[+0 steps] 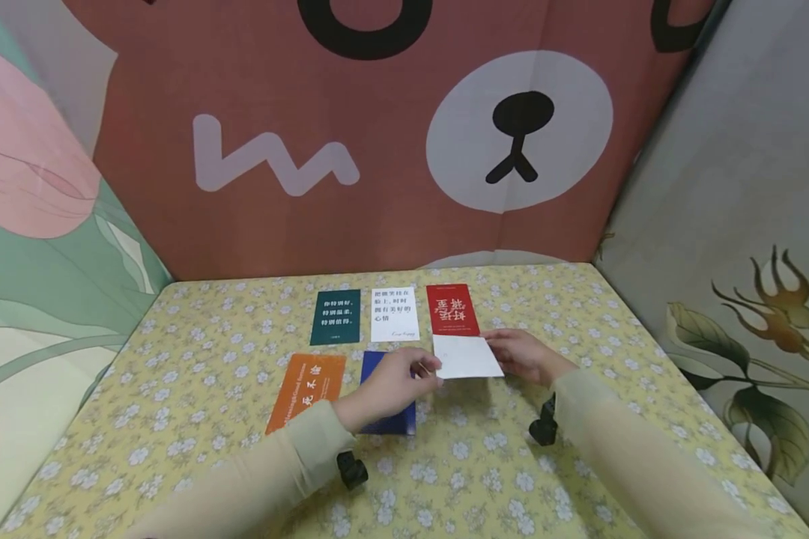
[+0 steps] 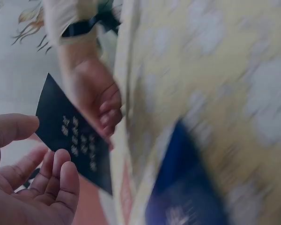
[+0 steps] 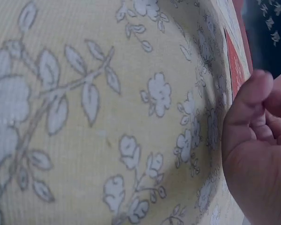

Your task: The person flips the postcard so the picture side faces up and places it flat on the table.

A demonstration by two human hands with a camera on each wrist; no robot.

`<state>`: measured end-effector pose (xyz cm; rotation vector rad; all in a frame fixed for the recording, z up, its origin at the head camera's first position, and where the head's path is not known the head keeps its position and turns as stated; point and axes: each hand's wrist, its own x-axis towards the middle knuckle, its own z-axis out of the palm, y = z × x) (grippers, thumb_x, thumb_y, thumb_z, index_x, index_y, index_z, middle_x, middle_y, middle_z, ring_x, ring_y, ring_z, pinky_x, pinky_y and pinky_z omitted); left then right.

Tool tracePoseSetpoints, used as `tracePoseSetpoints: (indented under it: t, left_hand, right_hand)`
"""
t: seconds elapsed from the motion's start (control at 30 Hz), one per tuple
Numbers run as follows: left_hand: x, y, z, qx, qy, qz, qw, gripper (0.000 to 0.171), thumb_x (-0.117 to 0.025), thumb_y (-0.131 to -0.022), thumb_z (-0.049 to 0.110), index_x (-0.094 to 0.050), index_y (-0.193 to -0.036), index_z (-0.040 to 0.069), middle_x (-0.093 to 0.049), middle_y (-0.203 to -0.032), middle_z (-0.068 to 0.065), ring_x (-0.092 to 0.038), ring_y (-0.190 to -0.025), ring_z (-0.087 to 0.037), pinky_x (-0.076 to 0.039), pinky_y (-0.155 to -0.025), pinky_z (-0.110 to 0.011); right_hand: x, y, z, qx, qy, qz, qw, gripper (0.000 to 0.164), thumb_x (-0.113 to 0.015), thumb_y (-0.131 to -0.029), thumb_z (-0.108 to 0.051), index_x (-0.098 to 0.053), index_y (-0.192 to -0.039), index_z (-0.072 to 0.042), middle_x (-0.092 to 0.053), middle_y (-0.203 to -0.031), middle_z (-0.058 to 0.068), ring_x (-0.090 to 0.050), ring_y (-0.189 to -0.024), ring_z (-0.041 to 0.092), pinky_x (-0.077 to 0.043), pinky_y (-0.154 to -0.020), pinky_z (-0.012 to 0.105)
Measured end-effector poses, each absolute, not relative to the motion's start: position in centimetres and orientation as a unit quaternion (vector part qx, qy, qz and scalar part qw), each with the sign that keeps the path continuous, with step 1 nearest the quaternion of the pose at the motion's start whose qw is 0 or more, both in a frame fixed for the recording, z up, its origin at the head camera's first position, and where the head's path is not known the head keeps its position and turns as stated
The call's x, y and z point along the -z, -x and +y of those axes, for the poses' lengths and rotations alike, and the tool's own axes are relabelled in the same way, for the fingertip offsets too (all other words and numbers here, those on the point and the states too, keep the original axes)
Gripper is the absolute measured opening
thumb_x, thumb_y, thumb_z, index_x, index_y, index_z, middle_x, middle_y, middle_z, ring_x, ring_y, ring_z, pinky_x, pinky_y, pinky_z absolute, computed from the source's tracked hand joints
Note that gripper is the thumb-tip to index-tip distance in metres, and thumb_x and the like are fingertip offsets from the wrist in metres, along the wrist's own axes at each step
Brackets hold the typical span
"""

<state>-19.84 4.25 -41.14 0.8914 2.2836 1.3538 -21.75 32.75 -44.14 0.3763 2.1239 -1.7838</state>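
Between my two hands is a card (image 1: 468,358), its plain white side up in the head view. In the left wrist view, the dark underside of the card (image 2: 68,126) carries white writing. My left hand (image 1: 399,380) pinches the card's left edge between thumb and fingers. At the opposite edge, my right hand (image 1: 522,355) grips it with bent fingers. The card is raised above the tabletop and overlaps the lower edge of a red card (image 1: 452,308) in the head view. Below my left forearm, a blue card (image 1: 399,424) lies partly covered.
A dark green card (image 1: 335,318) and a white card with black writing (image 1: 395,314) lie in a row with the red one. Nearer lies an orange card (image 1: 310,385). Flowered cloth covers the table (image 1: 202,374); a bear-print backdrop (image 1: 377,224) stands behind it.
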Motion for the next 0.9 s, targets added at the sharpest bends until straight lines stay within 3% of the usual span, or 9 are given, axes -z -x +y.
tracePoseSetpoints:
  t: [0.13, 0.23, 0.43, 0.73, 0.9]
  left_hand:
    - [40.0, 20.9, 4.1, -0.486, -0.309, 0.804, 0.150, 0.014, -0.066, -0.103, 0.019, -0.071, -0.112, 0.009, -0.067, -0.104, 0.000, -0.062, -0.093, -0.015, -0.054, -0.080, -0.034]
    - [39.4, 21.5, 4.1, -0.496, -0.305, 0.802, 0.134, 0.014, -0.064, -0.105, 0.019, -0.071, -0.110, 0.009, -0.069, -0.103, -0.004, -0.063, -0.092, -0.015, -0.054, -0.081, -0.035]
    - [38.8, 22.7, 3.8, -0.520, -0.274, 0.804, 0.088, 0.012, -0.063, -0.105, 0.017, -0.072, -0.106, 0.008, -0.068, -0.097, -0.003, -0.061, -0.086, -0.019, -0.053, -0.077, -0.036]
    - [38.4, 24.6, 3.9, -0.556, -0.236, 0.794, 0.063, 0.013, -0.062, -0.105, 0.015, -0.070, -0.104, 0.005, -0.064, -0.089, -0.009, -0.059, -0.081, -0.027, -0.048, -0.068, -0.034]
    - [38.8, 25.4, 4.0, -0.553, -0.213, 0.803, 0.055, 0.013, -0.062, -0.105, 0.015, -0.070, -0.103, 0.004, -0.063, -0.086, -0.008, -0.058, -0.079, -0.027, -0.047, -0.066, -0.034]
  right_hand:
    - [44.4, 21.4, 32.9, 0.633, -0.133, 0.745, 0.162, 0.039, -0.045, -0.112, -0.013, -0.049, -0.145, 0.006, -0.069, -0.105, 0.006, -0.063, -0.084, 0.011, -0.053, -0.069, 0.025]
    - [44.5, 21.1, 32.9, 0.637, -0.131, 0.743, 0.160, 0.032, -0.046, -0.112, -0.013, -0.053, -0.135, 0.007, -0.066, -0.099, 0.006, -0.059, -0.079, 0.010, -0.051, -0.066, 0.023]
    - [44.7, 20.4, 31.8, 0.572, -0.104, 0.803, 0.133, 0.020, -0.049, -0.109, -0.011, -0.062, -0.114, 0.005, -0.068, -0.098, 0.008, -0.060, -0.080, 0.014, -0.051, -0.068, 0.028]
    - [43.9, 18.3, 30.9, 0.460, -0.022, 0.885, 0.071, 0.018, -0.053, -0.108, -0.010, -0.064, -0.099, 0.001, -0.062, -0.076, 0.008, -0.051, -0.064, 0.016, -0.044, -0.058, 0.028]
    - [43.8, 17.1, 30.6, 0.375, 0.043, 0.923, 0.079, 0.017, -0.056, -0.107, -0.011, -0.065, -0.094, -0.006, -0.060, -0.076, 0.002, -0.052, -0.066, 0.015, -0.046, -0.061, 0.031]
